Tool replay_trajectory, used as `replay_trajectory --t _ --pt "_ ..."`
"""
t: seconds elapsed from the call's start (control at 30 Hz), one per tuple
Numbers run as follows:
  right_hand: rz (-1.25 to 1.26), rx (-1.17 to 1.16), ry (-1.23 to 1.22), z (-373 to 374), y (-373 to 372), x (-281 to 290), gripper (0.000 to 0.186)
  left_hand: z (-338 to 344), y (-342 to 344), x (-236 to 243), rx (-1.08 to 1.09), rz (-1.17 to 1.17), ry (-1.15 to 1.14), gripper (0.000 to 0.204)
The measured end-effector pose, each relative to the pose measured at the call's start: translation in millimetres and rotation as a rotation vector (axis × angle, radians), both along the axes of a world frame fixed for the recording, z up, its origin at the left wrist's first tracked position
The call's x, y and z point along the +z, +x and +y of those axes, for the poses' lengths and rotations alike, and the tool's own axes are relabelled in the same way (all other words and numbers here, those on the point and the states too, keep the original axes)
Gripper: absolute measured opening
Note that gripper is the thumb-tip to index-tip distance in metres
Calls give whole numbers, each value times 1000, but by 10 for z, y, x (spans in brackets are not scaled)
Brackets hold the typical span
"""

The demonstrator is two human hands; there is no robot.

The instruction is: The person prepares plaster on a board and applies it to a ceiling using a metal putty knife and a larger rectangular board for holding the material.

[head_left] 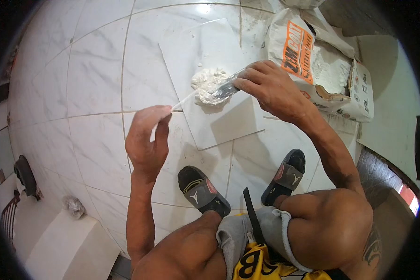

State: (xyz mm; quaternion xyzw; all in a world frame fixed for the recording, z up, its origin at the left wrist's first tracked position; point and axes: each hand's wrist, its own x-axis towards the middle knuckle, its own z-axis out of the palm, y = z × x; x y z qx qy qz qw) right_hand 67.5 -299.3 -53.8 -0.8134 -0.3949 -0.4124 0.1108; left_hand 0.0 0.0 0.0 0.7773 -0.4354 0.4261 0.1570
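Clock positions are read about the paste (210,79), with 12 at the upper edge of the view. The paste sits as a thick off-white heap on the white board (205,42), which lies on the tiled floor (93,102).

Grip: the right hand (276,91), at 3 o'clock, grasps the scraper (226,88), its coated blade meeting the heap's 4 o'clock side. The left hand (147,140), at 8 o'clock, pinches a thin white strip (185,100) between thumb and fingers; the strip points toward 2 o'clock.

Handling: the paste should be soft, sticky and fairly dense, best lifted on a blade. The scraper appears light and stiff; hold it at the end away from the paste, as wet residue is likely to make the blade slippery. The strip looks light and possibly flexible; grip it by the 8 o'clock end. The bag (308,81), toward 2 o'clock, is torn open on white powder (329,65) and is probably heavy and weak along the tear.

Visibility: the right fingers cover the scraper's handle. Whether the strip is a stick or a blade seen edge-on cannot be determined, nor whether its far end touches the paste
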Motion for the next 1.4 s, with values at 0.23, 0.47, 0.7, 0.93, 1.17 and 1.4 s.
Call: replay_trajectory --t 0.23,0.47,0.7,0.93,1.17,1.4 --pt "8 24 188 -21 -38 -24 31 -156 54 75 279 246 -374 22" --pt "707 0 831 -19 -146 -247 16 335 297 -449 206 846 -957 26" --pt "1082 310 1457 60 92 -1298 29 567 309 -1353 -3 1277 -1241 21" --pt "1121 169 1376 192 241 -1635 32 246 267 -1543 -87 1299 -1223 29" --pt "1277 305 1449 196 126 -1536 28 530 181 -1606 11 1329 -1238 20" --pt "1273 451 1677 283 -86 -1475 30 573 54 -1577 -208 1387 -1347 19"
